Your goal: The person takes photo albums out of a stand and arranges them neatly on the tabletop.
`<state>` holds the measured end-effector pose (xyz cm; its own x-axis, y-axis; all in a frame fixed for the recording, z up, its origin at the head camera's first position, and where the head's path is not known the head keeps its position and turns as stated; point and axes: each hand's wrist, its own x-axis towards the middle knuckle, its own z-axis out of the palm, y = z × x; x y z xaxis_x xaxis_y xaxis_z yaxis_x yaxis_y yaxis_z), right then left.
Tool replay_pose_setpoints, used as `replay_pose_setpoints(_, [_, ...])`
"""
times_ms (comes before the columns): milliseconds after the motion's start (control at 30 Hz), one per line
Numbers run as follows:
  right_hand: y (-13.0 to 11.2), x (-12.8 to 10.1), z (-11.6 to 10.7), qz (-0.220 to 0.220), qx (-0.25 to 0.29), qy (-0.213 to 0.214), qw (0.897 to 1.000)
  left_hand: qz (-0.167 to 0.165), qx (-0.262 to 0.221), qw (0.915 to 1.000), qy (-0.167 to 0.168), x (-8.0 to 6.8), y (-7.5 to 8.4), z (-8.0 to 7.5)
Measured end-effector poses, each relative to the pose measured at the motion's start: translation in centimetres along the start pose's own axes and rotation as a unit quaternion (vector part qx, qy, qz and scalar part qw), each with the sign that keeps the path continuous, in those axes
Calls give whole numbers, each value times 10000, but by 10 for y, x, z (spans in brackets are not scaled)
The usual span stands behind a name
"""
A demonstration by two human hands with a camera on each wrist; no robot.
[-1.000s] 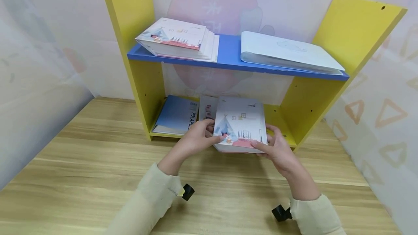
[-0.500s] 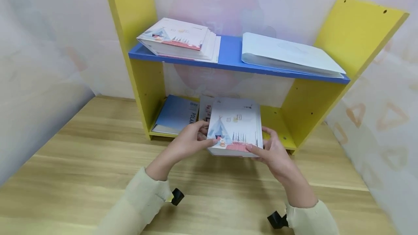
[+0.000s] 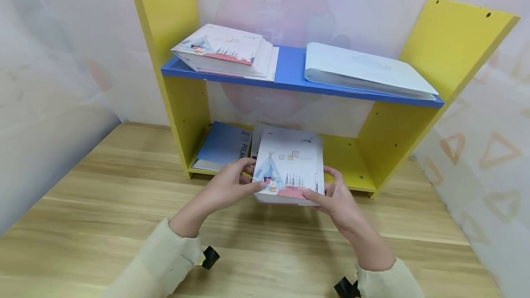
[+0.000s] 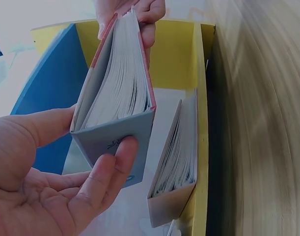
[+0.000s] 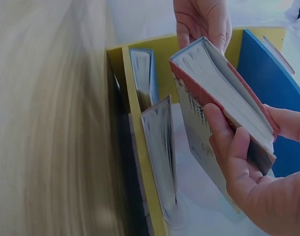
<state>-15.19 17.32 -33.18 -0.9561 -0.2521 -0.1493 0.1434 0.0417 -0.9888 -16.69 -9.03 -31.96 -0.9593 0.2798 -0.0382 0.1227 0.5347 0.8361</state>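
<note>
Head view: a book (image 3: 290, 167) with a tent on its cover is held just in front of the lower shelf (image 3: 348, 169) of a yellow rack, gripped at its left edge by the left hand (image 3: 227, 187) and at its right corner by the right hand (image 3: 335, 199); a blue book (image 3: 223, 146) lies on the same shelf. Left wrist view: the left hand (image 4: 51, 187) is seen clamped on the book (image 4: 118, 98), thumb on one cover, fingers on the other. Right wrist view: the right hand (image 5: 253, 172) is curled round the book (image 5: 223, 93), above a second book (image 5: 159, 142) lying on the shelf.
</note>
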Motion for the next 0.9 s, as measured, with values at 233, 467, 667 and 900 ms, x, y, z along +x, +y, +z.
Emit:
replay_pose_setpoints(233, [4, 0, 9, 58, 2, -85, 9999, 64, 41, 10000, -5, -6, -7, -6])
replay_pose_setpoints(467, [5, 0, 18, 49, 106, -254, 9996, 282, -190, 9994, -30, -15, -11, -14])
replay_pose_setpoints(667, [8, -1, 28, 101, 189, -371, 9991, 375, -134, 9992, -66, -25, -14, -25])
replay_pose_setpoints(900, [10, -1, 41, 46, 60, -574, 9983, 482, -223, 9986, -73, -40, -20, -36])
